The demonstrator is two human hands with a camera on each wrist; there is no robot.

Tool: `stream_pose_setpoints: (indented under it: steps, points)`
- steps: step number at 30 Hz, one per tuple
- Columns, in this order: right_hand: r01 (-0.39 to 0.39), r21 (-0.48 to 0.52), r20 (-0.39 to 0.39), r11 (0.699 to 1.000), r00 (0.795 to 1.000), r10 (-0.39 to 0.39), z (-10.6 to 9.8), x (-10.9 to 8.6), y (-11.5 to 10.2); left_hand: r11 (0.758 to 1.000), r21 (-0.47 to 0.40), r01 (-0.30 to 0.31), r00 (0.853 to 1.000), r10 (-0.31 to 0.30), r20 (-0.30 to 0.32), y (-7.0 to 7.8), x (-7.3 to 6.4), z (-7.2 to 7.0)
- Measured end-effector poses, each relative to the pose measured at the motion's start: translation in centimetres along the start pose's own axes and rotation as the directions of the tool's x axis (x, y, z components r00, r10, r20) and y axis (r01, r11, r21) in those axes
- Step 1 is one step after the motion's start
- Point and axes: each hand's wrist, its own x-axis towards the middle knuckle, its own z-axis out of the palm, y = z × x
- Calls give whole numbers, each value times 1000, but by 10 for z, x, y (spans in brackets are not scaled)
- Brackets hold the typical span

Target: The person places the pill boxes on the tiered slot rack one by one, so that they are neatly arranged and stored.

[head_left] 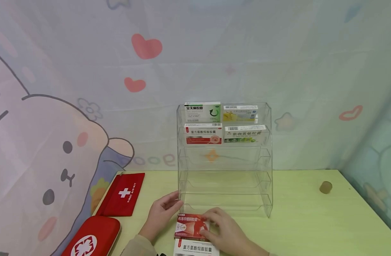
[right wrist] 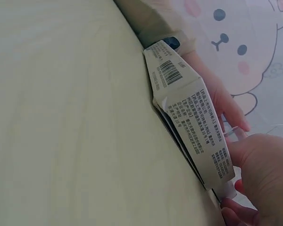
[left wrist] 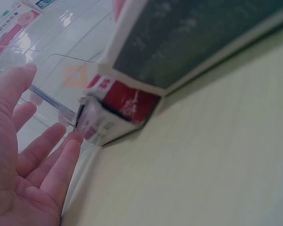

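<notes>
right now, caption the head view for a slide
Right hand holding a red rectangular cardboard box, left hand at a clear plastic tiered rack.

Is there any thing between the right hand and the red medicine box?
Nothing visible is between them: the right hand touches the red medicine box. The left hand is aside, at the clear rack.

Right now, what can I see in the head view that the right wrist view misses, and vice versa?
Only the head view shows the first aid pouch, the red case and the printed front of the red medicine box. Only the right wrist view shows the white box's fine-print side. Both show the left hand, right hand, pale tabletop and cartoon animal.
</notes>
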Motion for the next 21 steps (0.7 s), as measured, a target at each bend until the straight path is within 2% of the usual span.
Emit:
stream_pose_setpoints:
  steps: [7, 12, 18, 21]
  points:
    - [-43, -13, 38, 999, 998, 44, -3, -7, -5, 1000, 23, 11, 1000, -11, -4, -1, 0, 0]
    - [-66, 3, 65, 998, 996, 65, -5, -9, -7, 1000, 0, 11, 1000, -11, 2, 0, 0, -2]
    - [-32, 19, 20, 999, 999, 32, -3, -11, -3, 1000, -24, -1, 1000, 1, 12, -1, 0, -1]
    - [-31, 73, 2, 997, 1000, 31, -3, -12, -1, 1000, -21, 2, 1000, -1, 13, -1, 0, -1]
